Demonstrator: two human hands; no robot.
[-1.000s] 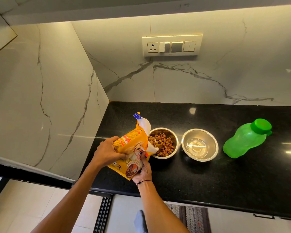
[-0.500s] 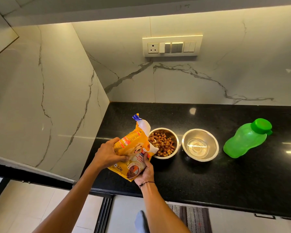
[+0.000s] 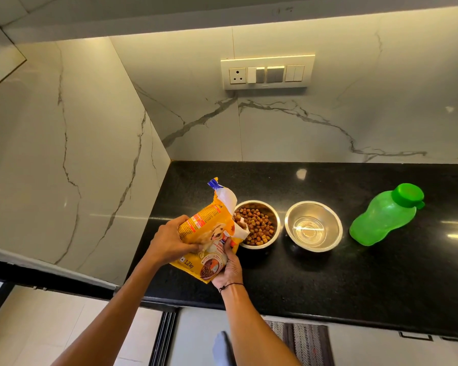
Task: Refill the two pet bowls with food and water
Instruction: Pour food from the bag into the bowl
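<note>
Marble-veined wall panels are closing in a corner behind a glossy black bench [image 3: 328, 281], with a switch plate [image 3: 267, 72] sitting high on the back wall. On the bench, the food bowl [image 3: 257, 224] is serving as the landmark: it is standing heaped with brown kibble. Just to its right, the water bowl [image 3: 313, 225] is holding a shallow pool of clear water, and farther right again, well apart from the food bowl, a green bottle [image 3: 384, 215] is lying with its cap on.

Hard against the food bowl's left rim, the yellow food bag [image 3: 209, 233] is being held tilted, its torn white mouth overlapping the rim. The left hand [image 3: 169, 240] is clenching the bag's middle in a full grip, and the right hand [image 3: 229, 268] is grasping the bag's lower end from beneath.

Compared with a second ago, the bag is sitting slightly lower and its base is being drawn a little towards the bench's front edge, while the kibble level is looking much the same. That suggests the pouring is finishing and the bag is about to be righted. Both bowls are looking filled, so the task is seeming close to done, with only the bag left to set down beside the food bowl.
</note>
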